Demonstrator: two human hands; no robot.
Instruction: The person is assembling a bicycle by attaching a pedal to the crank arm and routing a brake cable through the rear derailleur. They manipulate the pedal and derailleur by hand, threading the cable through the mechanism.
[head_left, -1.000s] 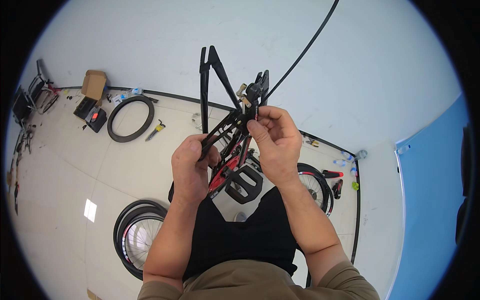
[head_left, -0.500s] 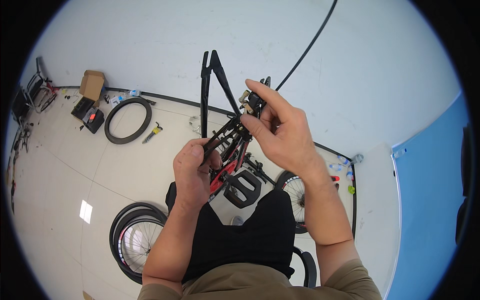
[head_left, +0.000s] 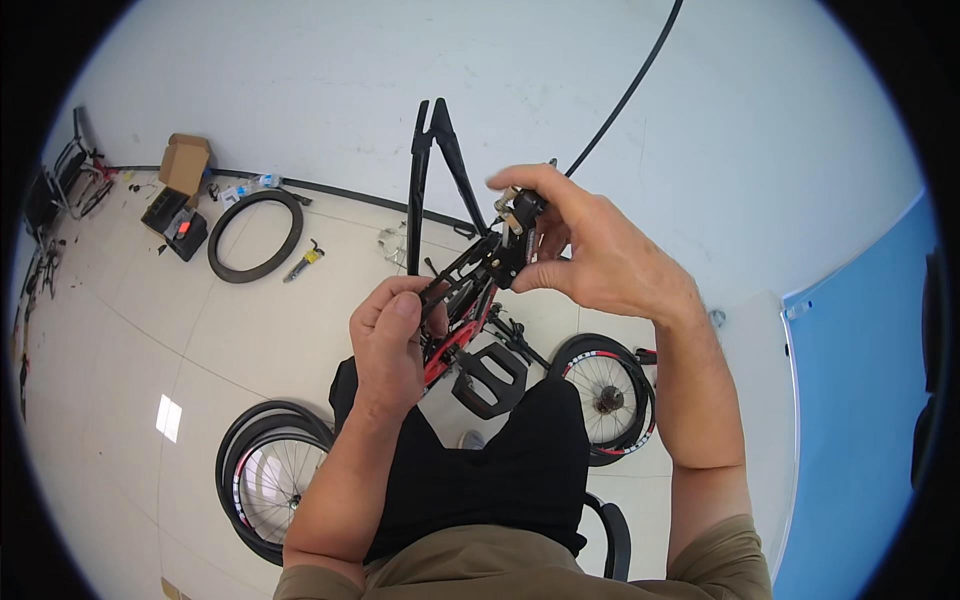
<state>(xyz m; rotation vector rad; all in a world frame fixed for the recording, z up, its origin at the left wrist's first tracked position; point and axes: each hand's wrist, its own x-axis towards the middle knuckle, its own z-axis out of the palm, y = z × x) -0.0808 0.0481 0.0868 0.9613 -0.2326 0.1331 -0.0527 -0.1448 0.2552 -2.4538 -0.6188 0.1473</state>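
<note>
Left hand [head_left: 386,335] pinching slim black bars [head_left: 458,267]; right hand [head_left: 602,250] curved round blocky mechanism [head_left: 524,212].

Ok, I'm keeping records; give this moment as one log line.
left hand: pinching slender black bar; right hand: curved around black mechanism; nearby: black pedal

head | left fisheye camera of a side-by-side pair on the person's head | looks steeply down over the olive-brown cloth shirt [head_left: 520,550] | bare left hand [head_left: 388,340] and bare right hand [head_left: 610,255] near, mid-view | glossy white tiled floor [head_left: 130,330] beyond, far edge crossing the upper half (fisheye-bent)
</note>
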